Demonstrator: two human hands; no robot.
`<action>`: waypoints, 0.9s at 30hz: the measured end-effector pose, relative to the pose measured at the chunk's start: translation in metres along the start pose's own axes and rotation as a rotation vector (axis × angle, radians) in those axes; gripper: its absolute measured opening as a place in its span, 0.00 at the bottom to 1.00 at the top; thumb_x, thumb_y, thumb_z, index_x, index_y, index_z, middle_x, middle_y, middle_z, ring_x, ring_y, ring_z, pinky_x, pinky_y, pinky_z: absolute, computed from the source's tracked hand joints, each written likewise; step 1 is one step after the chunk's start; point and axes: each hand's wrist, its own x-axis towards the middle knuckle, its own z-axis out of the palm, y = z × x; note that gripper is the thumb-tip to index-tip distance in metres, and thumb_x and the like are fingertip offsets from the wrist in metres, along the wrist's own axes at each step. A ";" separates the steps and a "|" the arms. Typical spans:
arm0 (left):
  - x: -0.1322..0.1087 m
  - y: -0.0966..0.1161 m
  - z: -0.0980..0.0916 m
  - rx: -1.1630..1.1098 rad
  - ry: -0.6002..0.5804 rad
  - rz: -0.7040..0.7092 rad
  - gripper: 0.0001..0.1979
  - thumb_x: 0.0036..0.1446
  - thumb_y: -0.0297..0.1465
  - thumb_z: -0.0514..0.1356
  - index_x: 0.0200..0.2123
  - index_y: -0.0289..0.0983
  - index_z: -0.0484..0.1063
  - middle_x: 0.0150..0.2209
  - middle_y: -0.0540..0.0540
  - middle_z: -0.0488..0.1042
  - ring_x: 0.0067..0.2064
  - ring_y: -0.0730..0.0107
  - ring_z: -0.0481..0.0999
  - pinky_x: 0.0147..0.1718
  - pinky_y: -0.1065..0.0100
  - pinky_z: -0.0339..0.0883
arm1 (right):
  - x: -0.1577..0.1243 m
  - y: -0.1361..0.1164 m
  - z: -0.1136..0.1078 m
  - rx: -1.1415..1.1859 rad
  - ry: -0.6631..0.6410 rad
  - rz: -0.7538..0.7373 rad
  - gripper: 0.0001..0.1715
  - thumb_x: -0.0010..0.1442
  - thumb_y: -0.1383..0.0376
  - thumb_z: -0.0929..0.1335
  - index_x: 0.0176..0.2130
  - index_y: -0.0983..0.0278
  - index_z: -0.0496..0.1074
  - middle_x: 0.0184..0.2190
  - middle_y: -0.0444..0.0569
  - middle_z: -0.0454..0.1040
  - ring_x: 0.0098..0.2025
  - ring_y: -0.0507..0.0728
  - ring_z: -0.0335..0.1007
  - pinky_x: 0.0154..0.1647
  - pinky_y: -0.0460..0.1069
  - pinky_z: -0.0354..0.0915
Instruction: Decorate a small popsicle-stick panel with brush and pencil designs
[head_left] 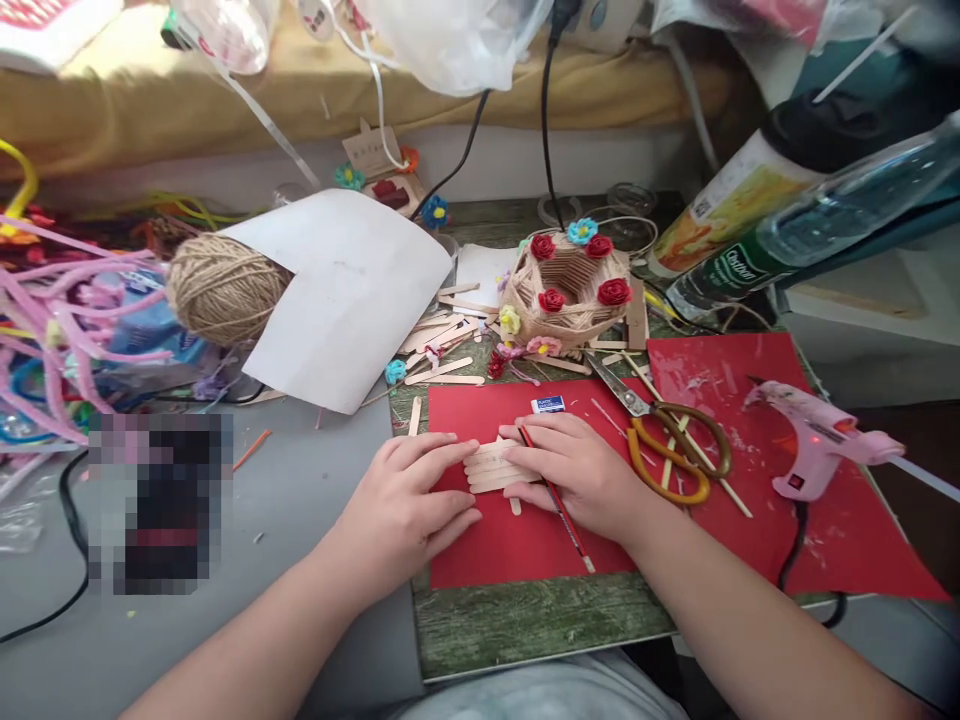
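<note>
A small panel of craft sticks (491,466), laid side by side, lies on a red sheet (465,560) between my hands. A cross stick's end (515,506) pokes out below it. My left hand (412,495) is at the panel's left end, fingers apart, the upper fingertips at its edge. My right hand (577,470) rests over the panel's right side with fingers pressed on it. A red-and-black pencil (562,520) is tucked among those fingers, slanting down to the right. Just beyond the right hand sits a blue-and-white eraser (548,404).
Scissors (660,425) and a pink glue gun (817,435) lie on the right. Behind are a stick basket with flowers (566,285), loose craft sticks (446,370), white paper (345,300) and a twine ball (225,290). A bottle (795,235) leans at the right.
</note>
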 end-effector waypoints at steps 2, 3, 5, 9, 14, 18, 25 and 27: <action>0.001 0.001 0.002 -0.021 0.031 -0.042 0.10 0.66 0.36 0.65 0.49 0.42 0.78 0.62 0.42 0.77 0.63 0.52 0.73 0.60 0.49 0.69 | 0.000 0.001 0.000 -0.007 -0.019 -0.010 0.22 0.66 0.59 0.76 0.58 0.56 0.75 0.59 0.56 0.80 0.62 0.67 0.74 0.62 0.65 0.70; 0.002 0.001 0.003 -0.024 0.036 -0.073 0.15 0.66 0.37 0.65 0.53 0.40 0.76 0.61 0.40 0.77 0.62 0.53 0.74 0.60 0.50 0.68 | 0.000 0.000 0.000 -0.008 -0.022 -0.016 0.23 0.66 0.58 0.76 0.59 0.56 0.75 0.60 0.56 0.79 0.64 0.67 0.72 0.63 0.66 0.69; 0.004 0.003 0.006 -0.026 0.011 -0.132 0.21 0.65 0.37 0.66 0.59 0.38 0.71 0.60 0.39 0.78 0.60 0.53 0.75 0.59 0.50 0.68 | -0.002 -0.005 -0.004 -0.011 -0.004 -0.008 0.25 0.68 0.59 0.75 0.62 0.56 0.73 0.61 0.55 0.78 0.65 0.67 0.70 0.65 0.67 0.67; 0.008 0.005 0.008 -0.052 -0.028 -0.173 0.17 0.66 0.33 0.63 0.57 0.40 0.70 0.55 0.42 0.80 0.56 0.57 0.77 0.56 0.53 0.67 | -0.002 -0.033 -0.013 0.085 0.156 0.168 0.23 0.74 0.61 0.67 0.65 0.57 0.72 0.52 0.56 0.81 0.55 0.65 0.76 0.58 0.64 0.72; 0.008 0.004 0.008 -0.060 -0.014 -0.191 0.14 0.67 0.35 0.63 0.54 0.40 0.71 0.51 0.43 0.81 0.53 0.59 0.77 0.53 0.55 0.66 | 0.009 -0.062 0.001 0.494 0.179 0.462 0.13 0.75 0.61 0.65 0.48 0.59 0.80 0.36 0.50 0.81 0.45 0.60 0.79 0.52 0.57 0.74; 0.007 0.002 0.010 -0.057 0.001 -0.193 0.14 0.68 0.39 0.63 0.53 0.40 0.72 0.49 0.43 0.81 0.51 0.60 0.78 0.52 0.56 0.65 | 0.012 -0.057 0.022 0.609 0.200 0.591 0.10 0.70 0.59 0.71 0.39 0.60 0.79 0.30 0.47 0.79 0.37 0.58 0.78 0.38 0.52 0.74; 0.008 0.001 0.011 -0.108 -0.019 -0.224 0.13 0.69 0.40 0.63 0.52 0.41 0.71 0.48 0.45 0.81 0.52 0.60 0.78 0.51 0.56 0.64 | 0.009 -0.056 0.024 0.551 0.162 0.653 0.14 0.71 0.57 0.70 0.36 0.61 0.78 0.29 0.48 0.78 0.34 0.57 0.76 0.34 0.51 0.70; 0.008 0.001 0.011 -0.124 -0.025 -0.232 0.13 0.69 0.40 0.63 0.52 0.42 0.71 0.48 0.45 0.81 0.51 0.60 0.78 0.51 0.57 0.63 | 0.009 -0.056 0.024 0.534 0.164 0.647 0.15 0.72 0.57 0.69 0.35 0.61 0.77 0.29 0.48 0.78 0.34 0.57 0.75 0.35 0.51 0.70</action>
